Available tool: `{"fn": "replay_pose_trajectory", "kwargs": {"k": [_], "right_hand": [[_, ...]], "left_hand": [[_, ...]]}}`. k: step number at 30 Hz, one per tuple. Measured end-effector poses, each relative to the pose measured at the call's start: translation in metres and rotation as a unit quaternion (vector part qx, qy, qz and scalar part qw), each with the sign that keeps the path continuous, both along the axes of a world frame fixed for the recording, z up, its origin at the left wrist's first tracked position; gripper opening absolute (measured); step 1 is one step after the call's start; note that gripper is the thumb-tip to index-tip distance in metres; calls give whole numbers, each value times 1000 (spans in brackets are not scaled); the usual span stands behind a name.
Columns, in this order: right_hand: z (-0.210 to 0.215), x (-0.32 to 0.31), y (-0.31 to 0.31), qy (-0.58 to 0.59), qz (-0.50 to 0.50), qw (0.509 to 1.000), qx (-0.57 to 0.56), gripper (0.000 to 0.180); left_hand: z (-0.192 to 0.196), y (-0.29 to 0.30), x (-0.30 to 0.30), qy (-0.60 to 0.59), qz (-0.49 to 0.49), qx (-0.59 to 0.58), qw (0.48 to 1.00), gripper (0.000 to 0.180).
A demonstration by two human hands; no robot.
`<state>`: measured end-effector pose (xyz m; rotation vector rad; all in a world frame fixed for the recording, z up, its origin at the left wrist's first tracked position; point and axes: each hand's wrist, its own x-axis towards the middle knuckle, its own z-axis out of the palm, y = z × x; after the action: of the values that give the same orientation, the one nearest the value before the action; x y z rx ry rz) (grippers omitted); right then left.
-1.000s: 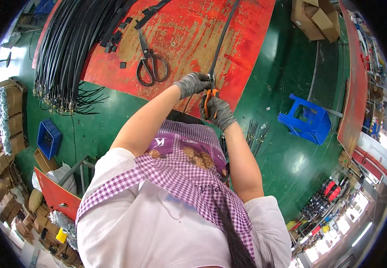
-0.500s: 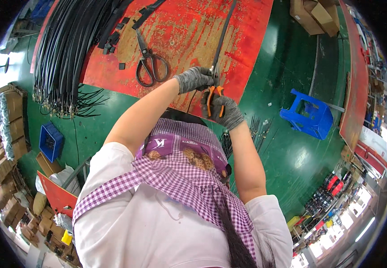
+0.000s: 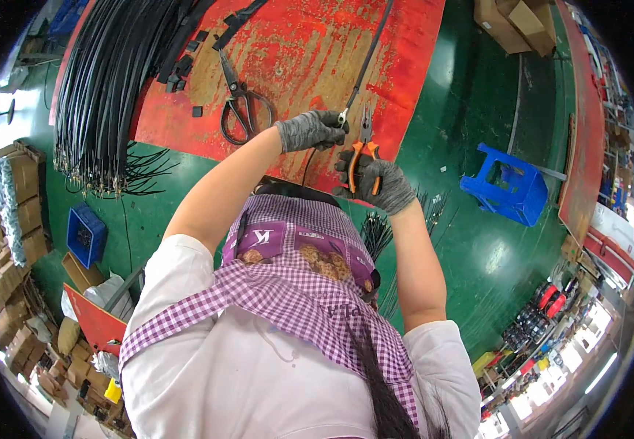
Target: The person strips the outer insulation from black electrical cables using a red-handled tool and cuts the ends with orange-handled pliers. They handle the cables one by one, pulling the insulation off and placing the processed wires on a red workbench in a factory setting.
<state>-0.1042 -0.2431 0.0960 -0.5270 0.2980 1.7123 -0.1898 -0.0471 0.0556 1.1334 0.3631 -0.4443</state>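
Note:
My left hand (image 3: 315, 130), in a grey knit glove, is closed around the near end of a black cable (image 3: 364, 69). A small metal ring terminal (image 3: 342, 117) shows just beyond its fingertips. From there the cable runs up across the worn red table (image 3: 295, 44). In my right hand (image 3: 384, 183), also gloved, are long-nose pliers (image 3: 365, 146) with orange handles. Their jaws point away from me, beside the cable and apart from it. To the left of my left hand lie black-handled scissors (image 3: 240, 110) on the table.
A thick bundle of black cables (image 3: 105, 95) hangs over the table's left edge. Small black pieces (image 3: 178, 73) lie near it. On the green floor are a blue stool (image 3: 507, 186) at right and a blue crate (image 3: 86, 235) at left. Cardboard boxes (image 3: 516, 25) stand far right.
The pliers have come away from the cable end and moved right with my right hand. My left hand has shifted slightly left, still holding the cable, and the ring terminal now shows.

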Motion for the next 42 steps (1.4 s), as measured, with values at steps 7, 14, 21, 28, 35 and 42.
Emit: {"fn": "replay_pose_trajectory", "kwargs": {"k": [7,14,21,28,35,42], "right_hand": [[8,10,16,-21,11,1000,-12,44],[-8,25,23,-7,69,996,-52,48],[-7,27,31,5,65,995,-79,46],[-12,33,39,16,50,996,-67,48],[-42,23,47,-191,15,966,-176,36],[-72,-26,47,-310,-7,907,-285,14]], "left_hand": [[6,3,15,99,124,-49,986,31],[-4,-1,29,127,217,-13,968,26],[1,-5,31,146,204,30,967,25],[-8,-11,31,106,210,72,969,24],[-2,-13,32,130,229,93,960,25],[-25,-20,37,153,260,166,939,25]]}}
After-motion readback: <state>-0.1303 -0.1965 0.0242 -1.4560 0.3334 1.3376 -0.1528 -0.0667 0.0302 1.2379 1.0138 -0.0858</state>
